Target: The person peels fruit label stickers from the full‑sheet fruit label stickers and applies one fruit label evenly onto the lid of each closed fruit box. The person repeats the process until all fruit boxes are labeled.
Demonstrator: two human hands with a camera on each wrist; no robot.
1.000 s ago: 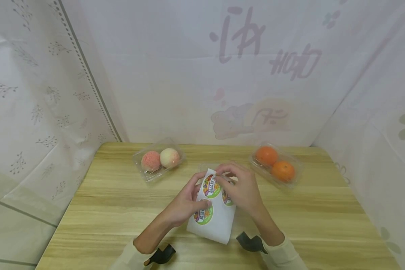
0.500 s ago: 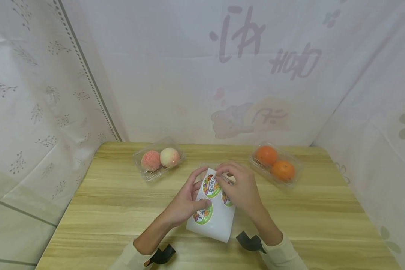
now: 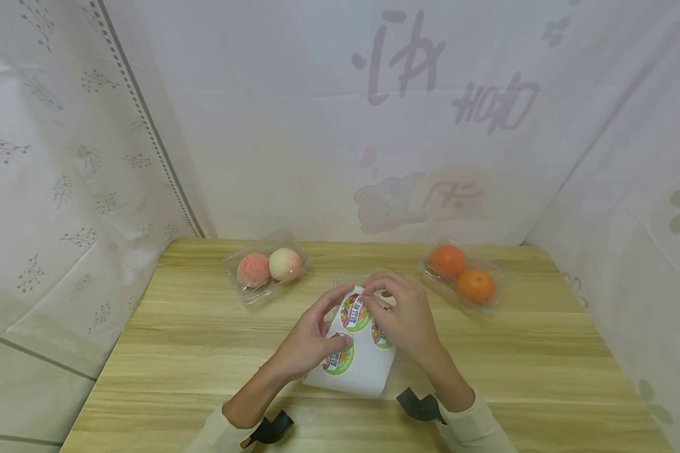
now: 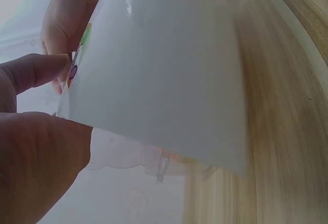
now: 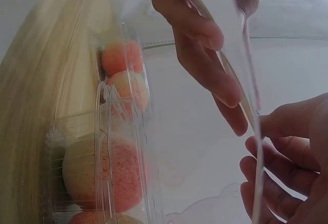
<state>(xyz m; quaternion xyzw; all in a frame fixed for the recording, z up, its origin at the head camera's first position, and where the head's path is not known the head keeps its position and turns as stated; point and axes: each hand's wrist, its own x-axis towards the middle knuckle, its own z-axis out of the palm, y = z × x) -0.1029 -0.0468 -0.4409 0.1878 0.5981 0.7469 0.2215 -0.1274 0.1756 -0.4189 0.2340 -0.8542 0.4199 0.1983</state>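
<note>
- Two hands hold a white sheet of round fruit stickers over the middle of the counter [image 3: 515, 377]; whether its lower edge touches the wood is hard to tell.
- The left hand [image 3: 306, 346] grips the sheet [image 3: 365, 371] by its left side, thumb on the front over the lower-left sticker [image 3: 342, 360], fingers behind.
- The right hand [image 3: 406, 318] pinches at the sheet's top edge with thumb and forefinger, beside the top sticker [image 3: 355, 316]. A third sticker [image 3: 381, 338] shows partly beneath this hand.
- Just beyond the hands is a clear box [image 3: 347, 277], mostly hidden; the right wrist view shows peaches in it.
- At the back left, another clear box [image 3: 259, 294] holds two peaches, one pink [image 3: 253, 270], one pale [image 3: 285, 264].
- At the back right, a third box [image 3: 439, 281] holds two oranges [image 3: 475, 287], touching.
- Both arms wear cream sleeves [image 3: 481, 431], with a black piece [image 3: 422, 406] at each wrist.
- Patterned cloth [image 3: 294, 126] hangs behind the counter.
</note>
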